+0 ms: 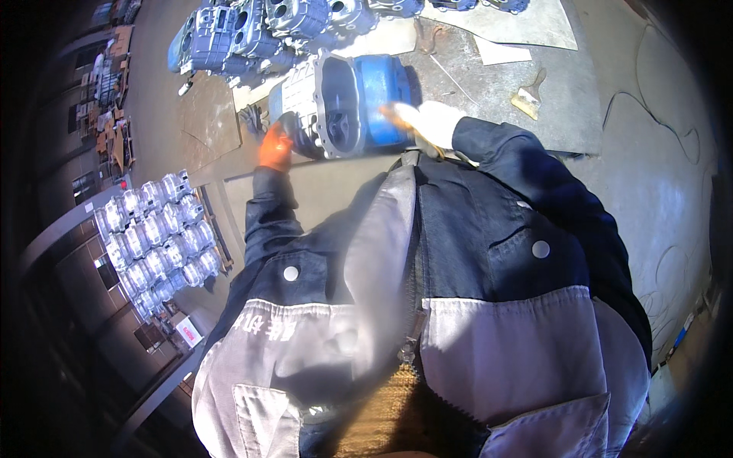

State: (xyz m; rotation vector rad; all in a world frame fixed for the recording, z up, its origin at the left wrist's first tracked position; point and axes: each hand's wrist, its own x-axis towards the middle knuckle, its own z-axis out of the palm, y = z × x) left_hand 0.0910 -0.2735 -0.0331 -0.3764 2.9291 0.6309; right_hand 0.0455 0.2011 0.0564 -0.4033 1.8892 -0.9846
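A silver cast-metal housing [309,95] with a wide oval opening lies on the bench in front of me. A blue rounded drum-like body [385,95] is against its right side. My left hand [276,145], in an orange glove with dark fingers, is closed on the housing's near left edge. My right hand [435,124], in a glove that looks white and orange, is by the near right side of the blue body. Motion and glare smear its fingers, so their grip is unclear. Dark grey gloves [250,118] lie left of the housing.
Several similar castings [259,27] crowd the bench's far side. A brush [528,95] and white sheets [500,51] lie on the bench [569,114] at the right. A rack of shiny castings [160,237] stands left. A dark cable [649,111] runs across the floor at right.
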